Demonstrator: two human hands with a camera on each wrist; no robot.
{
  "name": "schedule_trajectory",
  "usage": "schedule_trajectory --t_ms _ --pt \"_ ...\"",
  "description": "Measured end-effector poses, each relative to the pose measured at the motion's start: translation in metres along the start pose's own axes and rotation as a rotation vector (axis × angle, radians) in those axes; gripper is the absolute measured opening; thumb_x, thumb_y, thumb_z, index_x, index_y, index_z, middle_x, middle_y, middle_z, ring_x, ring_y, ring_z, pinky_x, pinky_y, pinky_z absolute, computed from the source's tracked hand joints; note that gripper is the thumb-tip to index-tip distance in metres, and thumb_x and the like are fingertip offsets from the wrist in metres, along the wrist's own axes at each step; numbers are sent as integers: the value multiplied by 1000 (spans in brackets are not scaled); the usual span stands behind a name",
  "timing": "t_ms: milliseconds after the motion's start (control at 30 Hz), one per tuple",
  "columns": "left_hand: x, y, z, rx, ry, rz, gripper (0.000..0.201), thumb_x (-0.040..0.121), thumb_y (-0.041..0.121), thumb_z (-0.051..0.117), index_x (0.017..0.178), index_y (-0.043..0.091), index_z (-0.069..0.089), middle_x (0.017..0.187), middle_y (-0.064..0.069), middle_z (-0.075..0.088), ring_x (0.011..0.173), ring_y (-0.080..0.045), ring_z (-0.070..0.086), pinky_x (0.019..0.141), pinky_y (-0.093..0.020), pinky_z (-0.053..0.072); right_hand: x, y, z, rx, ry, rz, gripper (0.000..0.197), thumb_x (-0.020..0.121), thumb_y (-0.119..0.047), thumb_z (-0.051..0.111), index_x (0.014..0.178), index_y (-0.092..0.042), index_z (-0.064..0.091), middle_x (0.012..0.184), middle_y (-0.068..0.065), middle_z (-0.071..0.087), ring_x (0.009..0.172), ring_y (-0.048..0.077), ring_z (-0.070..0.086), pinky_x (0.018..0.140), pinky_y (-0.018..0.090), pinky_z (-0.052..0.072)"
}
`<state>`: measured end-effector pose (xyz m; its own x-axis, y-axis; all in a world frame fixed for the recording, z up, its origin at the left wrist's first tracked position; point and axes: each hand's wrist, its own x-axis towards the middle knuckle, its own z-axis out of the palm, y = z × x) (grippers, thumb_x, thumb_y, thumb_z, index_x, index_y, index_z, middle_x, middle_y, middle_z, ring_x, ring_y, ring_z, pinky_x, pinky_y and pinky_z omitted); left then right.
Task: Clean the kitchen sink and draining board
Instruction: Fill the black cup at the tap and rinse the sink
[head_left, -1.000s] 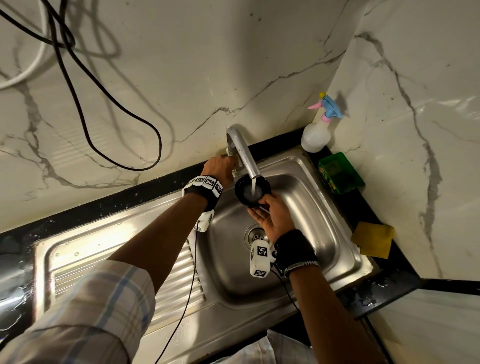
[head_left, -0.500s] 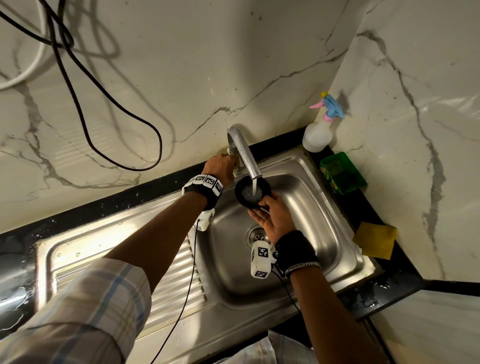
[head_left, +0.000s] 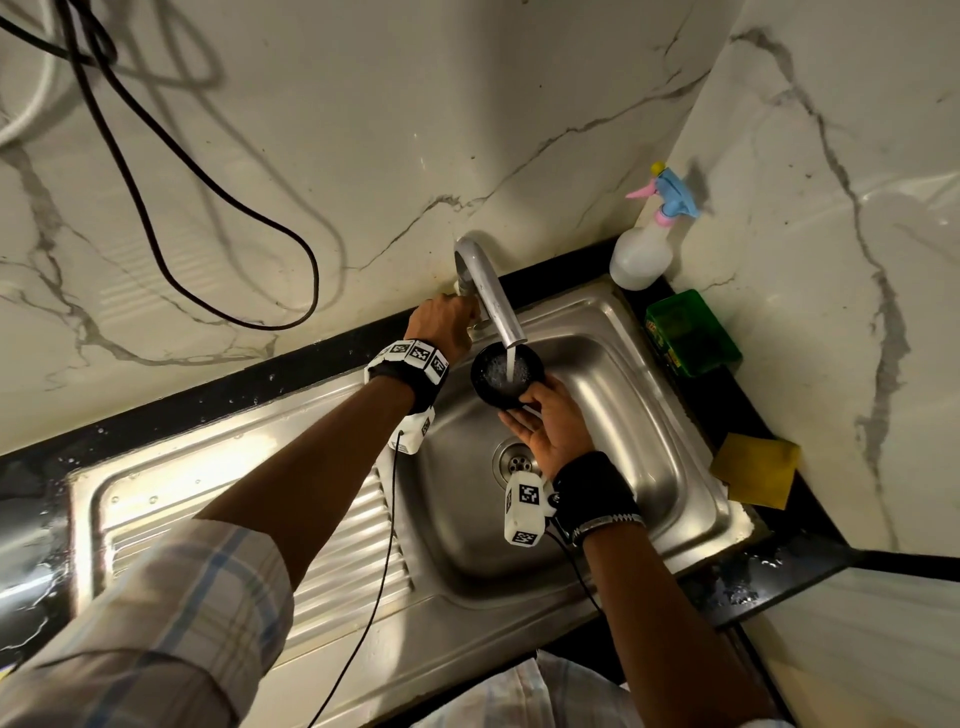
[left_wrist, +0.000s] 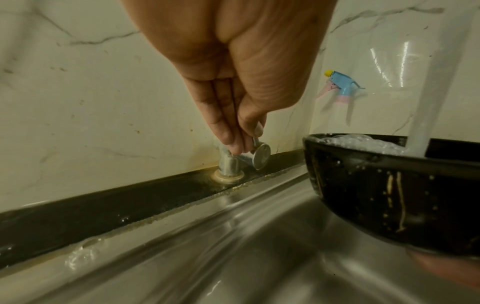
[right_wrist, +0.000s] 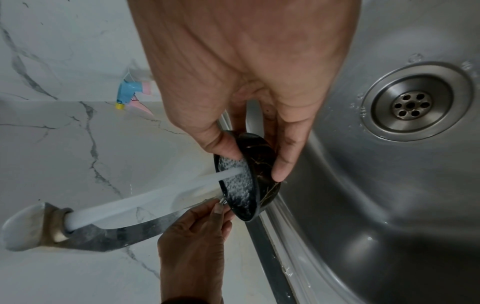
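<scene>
Black and small, the bowl (head_left: 506, 375) sits under the running tap (head_left: 493, 299), over the sink (head_left: 670, 467), so it fills. The right hand (head_left: 550, 423) grips its rim; the left hand (head_left: 441, 322) pinches the tap handle (left_wrist: 255, 152), presumably to shut off flow.

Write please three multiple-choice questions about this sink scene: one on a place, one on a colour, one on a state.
1. Where is the small black bowl?
A. Under the curved metal tap spout, held over the steel sink basin
B. On the ribbed draining board
C. Beside the green box

2. What colour is the trigger head of the clear plastic spray bottle?
A. Red
B. Blue and pink
C. Black

3. What is the tap doing?
A. Dry
B. Dripping
C. Running

Answers: 1 A, the right hand holds the bowl beneath the spout. 2 B, shown in all views. 3 C, a white stream falls into foamy water while the left hand pinches the tap handle.
</scene>
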<state>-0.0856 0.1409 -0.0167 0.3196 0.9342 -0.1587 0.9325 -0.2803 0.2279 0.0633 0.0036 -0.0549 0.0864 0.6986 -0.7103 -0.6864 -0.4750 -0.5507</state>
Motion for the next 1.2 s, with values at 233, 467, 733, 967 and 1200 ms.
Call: schedule_trajectory --t_ms 233,467,733,967,1200 --pt "4 -1 -7 48 -48 70 10 89 5 59 94 13 63 76 -8 61 77 -34 66 63 -34 48 3 2 -3 1 7 10 50 87 2 54 133 -17 58 128 20 63 113 36 65 92 46 58" --pt "11 25 -24 198 -86 56 28 97 12 49 123 1 54 118 -18 60 106 -37 61 87 -42 50 -6 -2 1 -19 16 -13 51 87 2 52 135 -17 55 127 21 62 111 35 65 88 43 59" --pt "-105 -50 3 112 -79 -41 50 95 34 51 143 34 36 128 -8 61 106 -34 64 80 -44 54 -42 10 14 -48 -11 -65 50 86 0 53 135 -13 56 127 23 64 101 32 68 74 36 60" --pt "-294 -146 46 -4 10 -288 51 95 34 54 144 31 41 139 -5 53 114 -30 59 83 -42 54 -87 71 35 -98 -96 -38 50 88 -2 54 134 -19 58 124 16 66 103 29 70 79 37 61" --pt "-480 -228 90 -124 110 -417 52 88 28 65 138 17 54 139 -11 55 123 -33 55 101 -45 47 -156 175 70 -180 -172 56 49 86 0 57 132 -17 57 125 22 63 105 36 67 82 42 60"
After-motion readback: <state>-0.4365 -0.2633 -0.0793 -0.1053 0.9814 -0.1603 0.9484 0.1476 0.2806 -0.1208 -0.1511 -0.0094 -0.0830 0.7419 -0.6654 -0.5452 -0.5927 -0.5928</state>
